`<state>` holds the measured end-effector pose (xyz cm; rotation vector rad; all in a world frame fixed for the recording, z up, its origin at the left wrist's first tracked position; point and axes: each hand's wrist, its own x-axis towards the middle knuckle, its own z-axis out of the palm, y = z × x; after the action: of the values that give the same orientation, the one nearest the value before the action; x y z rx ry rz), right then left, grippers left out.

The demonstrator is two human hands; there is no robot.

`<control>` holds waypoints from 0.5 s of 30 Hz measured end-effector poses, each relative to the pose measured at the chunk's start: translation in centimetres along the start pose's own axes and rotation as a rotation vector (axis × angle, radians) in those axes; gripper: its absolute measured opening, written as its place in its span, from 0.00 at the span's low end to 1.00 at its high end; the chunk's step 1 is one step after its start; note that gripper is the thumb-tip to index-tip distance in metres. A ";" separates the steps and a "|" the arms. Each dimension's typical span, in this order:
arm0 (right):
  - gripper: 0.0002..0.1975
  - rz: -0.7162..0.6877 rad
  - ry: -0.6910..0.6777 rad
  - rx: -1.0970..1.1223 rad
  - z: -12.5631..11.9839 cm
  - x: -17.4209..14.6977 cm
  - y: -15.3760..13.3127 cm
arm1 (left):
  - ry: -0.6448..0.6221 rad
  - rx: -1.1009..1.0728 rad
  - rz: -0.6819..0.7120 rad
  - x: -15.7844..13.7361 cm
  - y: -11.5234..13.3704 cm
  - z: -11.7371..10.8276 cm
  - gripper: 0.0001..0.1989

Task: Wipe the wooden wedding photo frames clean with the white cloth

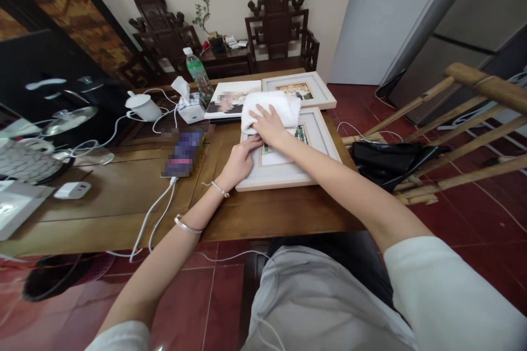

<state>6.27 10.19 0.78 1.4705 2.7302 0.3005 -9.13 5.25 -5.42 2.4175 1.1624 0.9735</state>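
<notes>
My right hand [269,126] lies with its fingers spread on a folded white cloth [282,109]. It presses the cloth on the upper left part of a light wood picture frame [284,176] with a pale mat. A small picture [302,134] shows in the frame, partly hidden by my right arm. My left hand [242,162] rests at the left side of this frame, its fingers stretched out over the edge near the cloth. A second light wood frame [325,98] lies flat behind the cloth, and a photo panel [216,112] lies to its left.
On the wooden table [247,216] to the left are a phone [184,153] on a white cable, a tissue box [191,109], a green-labelled bottle [198,72], a lidded white cup [143,107] and a charger [73,190]. A bamboo chair [465,115] with a black bag [382,159] stands right.
</notes>
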 end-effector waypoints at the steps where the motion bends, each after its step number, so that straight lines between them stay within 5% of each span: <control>1: 0.23 0.010 0.000 -0.008 0.2 -0.2 0.5 | 0.004 0.003 0.002 0.0 -0.1 0.0 0.32; 15: 0.23 0.068 -0.033 -0.123 0.8 -10.5 10.9 | 0.047 0.066 0.010 -0.1 -0.6 0.5 0.32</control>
<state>21.15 7.38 1.26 1.5235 2.5889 0.4341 -9.13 5.58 -6.13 2.4662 1.2187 1.0149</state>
